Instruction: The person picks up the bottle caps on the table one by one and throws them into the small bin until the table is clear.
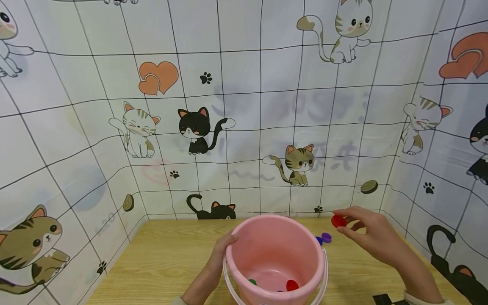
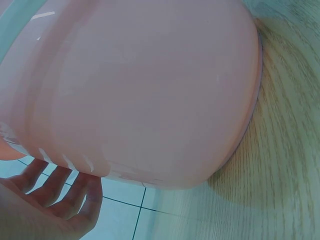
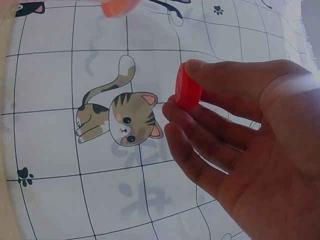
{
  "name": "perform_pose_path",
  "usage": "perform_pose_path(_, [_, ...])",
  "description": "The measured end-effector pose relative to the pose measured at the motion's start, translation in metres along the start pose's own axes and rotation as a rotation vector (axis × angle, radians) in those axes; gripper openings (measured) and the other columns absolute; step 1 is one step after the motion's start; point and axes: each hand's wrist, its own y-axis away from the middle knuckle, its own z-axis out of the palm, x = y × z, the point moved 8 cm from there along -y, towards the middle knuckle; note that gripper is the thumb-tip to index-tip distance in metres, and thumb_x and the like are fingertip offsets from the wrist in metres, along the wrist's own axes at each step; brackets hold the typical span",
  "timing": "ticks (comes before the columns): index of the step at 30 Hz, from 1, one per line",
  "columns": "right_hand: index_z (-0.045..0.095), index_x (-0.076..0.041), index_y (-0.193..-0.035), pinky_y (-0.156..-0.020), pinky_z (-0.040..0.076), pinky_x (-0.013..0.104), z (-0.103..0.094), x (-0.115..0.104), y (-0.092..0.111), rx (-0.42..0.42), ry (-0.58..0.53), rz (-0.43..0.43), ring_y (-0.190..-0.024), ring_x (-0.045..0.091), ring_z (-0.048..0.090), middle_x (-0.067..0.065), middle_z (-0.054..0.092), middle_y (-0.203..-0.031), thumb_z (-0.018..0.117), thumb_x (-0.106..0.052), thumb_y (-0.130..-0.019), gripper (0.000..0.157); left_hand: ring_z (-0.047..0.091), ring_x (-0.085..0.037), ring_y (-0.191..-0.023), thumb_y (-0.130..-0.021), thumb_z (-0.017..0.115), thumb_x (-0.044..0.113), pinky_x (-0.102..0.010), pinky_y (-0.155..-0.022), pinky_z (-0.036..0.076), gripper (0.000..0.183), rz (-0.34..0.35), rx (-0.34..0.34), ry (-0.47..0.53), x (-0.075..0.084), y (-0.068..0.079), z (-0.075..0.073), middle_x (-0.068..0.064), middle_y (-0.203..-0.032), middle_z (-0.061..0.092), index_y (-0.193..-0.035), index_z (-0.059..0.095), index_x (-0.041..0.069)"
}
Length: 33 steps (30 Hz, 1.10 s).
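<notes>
A pink bucket [image 1: 275, 235] stands upright on the wooden table, its white handle [image 1: 323, 279] hanging down around it. My left hand [image 1: 218, 259] grips the bucket at its left side, thumb at the rim. In the left wrist view its fingers [image 2: 60, 187] lie against the outer wall. To the right of the bucket, above the table, my right hand [image 1: 375, 235] pinches a red bottle cap [image 3: 188, 86] between thumb and fingertips. Inside the bucket lie a red cap [image 1: 292, 285], a green piece [image 1: 252, 281] and a small dark piece, partly hidden by the front rim.
A purple cap [image 1: 326, 237] and a blue cap [image 1: 319, 240] lie on the table [image 1: 171, 250] just right of the bucket. A cat-patterned sheet [image 1: 244, 106] closes off the back and both sides. A black object [image 1: 382, 299] shows near the right forearm.
</notes>
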Motion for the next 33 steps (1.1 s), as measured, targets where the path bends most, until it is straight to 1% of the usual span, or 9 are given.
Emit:
perform_pose_path(4, [0.071,-0.010,-0.126,-0.066,0.057,0.019,-0.002,-0.002,0.000,0.017,-0.005,-0.002,-0.084,-0.004,0.065,0.002,0.076,-0.105,0.083,-0.007,-0.084,0.043,0.070,-0.017,-0.103,-0.101,0.043,0.037,-0.029,-0.093,0.052,0.055,-0.002,-0.003,0.002,0.000,0.000,0.000,-0.014,-0.121,0.072,-0.147,0.055,0.007])
perform_pose_path(11, [0.073,-0.012,-0.119,-0.067,0.057,0.017,-0.006,-0.007,0.000,0.065,0.001,-0.042,-0.088,-0.003,0.067,0.000,0.075,-0.105,0.084,-0.002,-0.081,0.040,0.069,-0.016,-0.104,-0.101,0.043,0.038,-0.028,-0.094,0.051,0.055,-0.005,0.003,-0.001,-0.001,0.001,-0.001,-0.014,-0.122,0.071,-0.147,0.055,0.008])
perform_pose_path(18, [0.073,-0.012,-0.120,-0.068,0.058,0.018,-0.004,-0.013,-0.001,0.048,-0.012,-0.044,-0.089,-0.004,0.068,-0.001,0.076,-0.105,0.084,-0.003,-0.082,0.040,0.067,-0.015,-0.109,-0.101,0.042,0.037,-0.027,-0.095,0.050,0.056,-0.004,-0.004,0.011,-0.001,0.001,0.000,-0.014,-0.128,0.068,-0.148,0.054,0.009])
perform_pose_path(24, [0.073,-0.014,-0.121,-0.068,0.058,0.018,-0.004,-0.019,-0.002,0.053,-0.012,-0.052,-0.088,-0.004,0.066,-0.004,0.075,-0.105,0.084,-0.004,-0.082,0.042,0.068,-0.016,-0.109,-0.101,0.042,0.038,-0.028,-0.096,0.051,0.058,-0.008,-0.001,0.016,-0.001,0.001,0.000,-0.017,-0.131,0.068,-0.150,0.052,0.010])
perform_pose_path(29, [0.073,-0.019,-0.118,-0.069,0.058,0.018,-0.003,-0.024,-0.002,0.054,-0.028,-0.069,-0.087,-0.003,0.067,-0.008,0.074,-0.105,0.085,-0.003,-0.081,0.042,0.067,-0.015,-0.108,-0.100,0.043,0.038,-0.028,-0.095,0.051,0.057,-0.010,0.008,0.009,-0.001,0.000,-0.001,-0.017,-0.130,0.068,-0.149,0.053,0.008])
perform_pose_path(33, [0.073,-0.020,-0.117,-0.068,0.058,0.018,-0.001,-0.027,-0.003,0.052,-0.032,-0.084,-0.086,-0.003,0.067,-0.009,0.073,-0.106,0.085,-0.001,-0.080,0.044,0.067,-0.015,-0.107,-0.100,0.044,0.038,-0.027,-0.094,0.051,0.057,-0.011,0.011,0.006,-0.001,0.000,-0.001,-0.016,-0.128,0.068,-0.147,0.054,0.008])
